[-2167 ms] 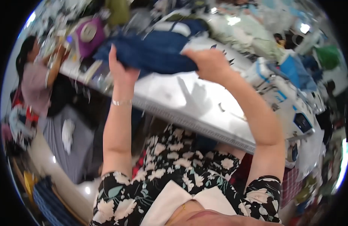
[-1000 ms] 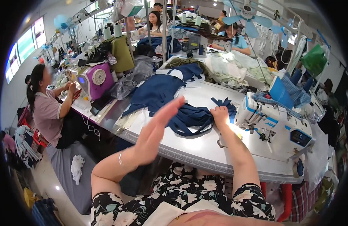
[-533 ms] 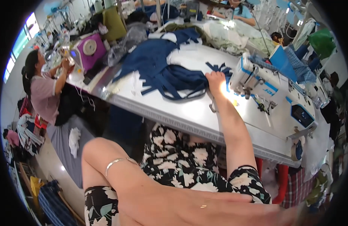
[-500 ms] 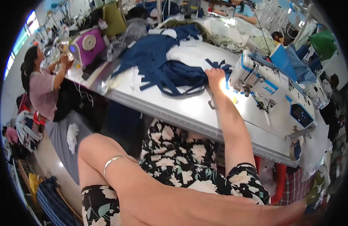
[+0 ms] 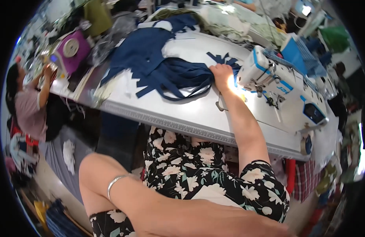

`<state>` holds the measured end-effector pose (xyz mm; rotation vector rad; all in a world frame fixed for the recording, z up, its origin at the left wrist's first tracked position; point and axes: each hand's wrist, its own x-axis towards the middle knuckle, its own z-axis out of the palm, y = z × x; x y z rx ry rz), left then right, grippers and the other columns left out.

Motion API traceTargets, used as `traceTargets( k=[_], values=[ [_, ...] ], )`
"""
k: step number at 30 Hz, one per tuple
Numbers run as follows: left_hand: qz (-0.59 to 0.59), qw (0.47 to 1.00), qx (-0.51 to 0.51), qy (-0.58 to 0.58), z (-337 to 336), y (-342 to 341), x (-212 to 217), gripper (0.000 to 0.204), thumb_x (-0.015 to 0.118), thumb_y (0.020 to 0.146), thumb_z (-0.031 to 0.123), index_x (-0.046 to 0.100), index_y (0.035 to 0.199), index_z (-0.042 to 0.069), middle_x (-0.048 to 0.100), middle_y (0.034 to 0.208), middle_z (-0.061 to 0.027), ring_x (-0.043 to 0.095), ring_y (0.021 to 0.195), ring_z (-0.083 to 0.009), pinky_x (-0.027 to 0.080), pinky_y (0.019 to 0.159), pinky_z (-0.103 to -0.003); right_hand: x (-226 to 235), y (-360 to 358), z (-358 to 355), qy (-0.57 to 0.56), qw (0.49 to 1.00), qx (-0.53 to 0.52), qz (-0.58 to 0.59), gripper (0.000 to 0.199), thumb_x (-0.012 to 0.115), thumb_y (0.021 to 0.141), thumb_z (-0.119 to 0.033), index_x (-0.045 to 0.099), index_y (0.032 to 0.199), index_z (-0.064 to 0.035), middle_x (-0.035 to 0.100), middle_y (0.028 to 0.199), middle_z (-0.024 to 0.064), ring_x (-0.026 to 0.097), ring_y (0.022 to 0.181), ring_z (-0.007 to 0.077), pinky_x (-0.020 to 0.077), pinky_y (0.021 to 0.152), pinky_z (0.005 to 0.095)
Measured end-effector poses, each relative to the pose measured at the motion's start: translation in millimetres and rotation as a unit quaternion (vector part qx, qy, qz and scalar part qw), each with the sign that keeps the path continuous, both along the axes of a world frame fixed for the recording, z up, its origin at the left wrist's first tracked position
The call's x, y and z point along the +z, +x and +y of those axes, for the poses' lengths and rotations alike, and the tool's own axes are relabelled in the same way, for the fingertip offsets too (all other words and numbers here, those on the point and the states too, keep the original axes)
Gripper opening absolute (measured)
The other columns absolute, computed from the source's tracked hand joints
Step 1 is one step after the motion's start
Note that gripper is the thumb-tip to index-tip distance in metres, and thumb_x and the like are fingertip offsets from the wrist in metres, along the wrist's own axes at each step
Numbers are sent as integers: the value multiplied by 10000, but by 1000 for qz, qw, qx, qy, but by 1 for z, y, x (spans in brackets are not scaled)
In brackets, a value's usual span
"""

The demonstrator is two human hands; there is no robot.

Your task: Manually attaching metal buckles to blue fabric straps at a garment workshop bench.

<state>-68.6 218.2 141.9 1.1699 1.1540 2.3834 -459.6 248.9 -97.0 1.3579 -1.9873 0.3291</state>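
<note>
My right hand (image 5: 221, 74) is closed on a bundle of navy fabric strips (image 5: 178, 77) lying on the white worktable (image 5: 178, 116). The hand sits just left of the white and blue sewing machine (image 5: 279, 85), under its lamp glare. A larger piece of navy cloth (image 5: 137, 51) lies beyond the strips. My left arm is bent, with a silver bangle (image 5: 114, 183) at the wrist. My left hand (image 5: 237, 221) is very close to the camera at the lower edge, blurred, its fingers not readable. I wear a black floral garment (image 5: 186, 170).
A person in a pink top (image 5: 28, 108) works at the left. A magenta machine (image 5: 72, 47) stands on the table's far left end. Heaps of pale and green cloth (image 5: 230, 19) lie behind. A blue tray (image 5: 299, 53) sits beyond the sewing machine.
My left hand has come off the table and drawn back to the camera. My right hand has stayed on the navy strips by the sewing machine. The view has tilted down.
</note>
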Motion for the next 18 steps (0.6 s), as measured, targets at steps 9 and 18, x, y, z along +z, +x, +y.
traceTargets(
  k=[9, 18],
  values=[
    [-12, 909, 349, -228, -82, -22, -56, 367, 542, 848, 7, 577, 1212, -24, 612, 1212, -220, 611, 1081, -360, 482, 923, -398, 13, 4, 6, -19, 1000, 10, 6, 163, 550, 750, -124, 632, 876, -186, 556, 814, 22, 574, 863, 232, 431, 845, 379],
    [249, 530, 641, -496, -142, -137, -207, 515, 777, 653, 200, 610, 1136, 138, 550, 1124, -102, 543, 1041, -315, 419, 898, -439, 19, 8, -12, 45, 999, -2, -15, 151, 564, 721, -117, 632, 845, -169, 544, 797, 21, 567, 869, 229, 429, 870, 384]
  ],
)
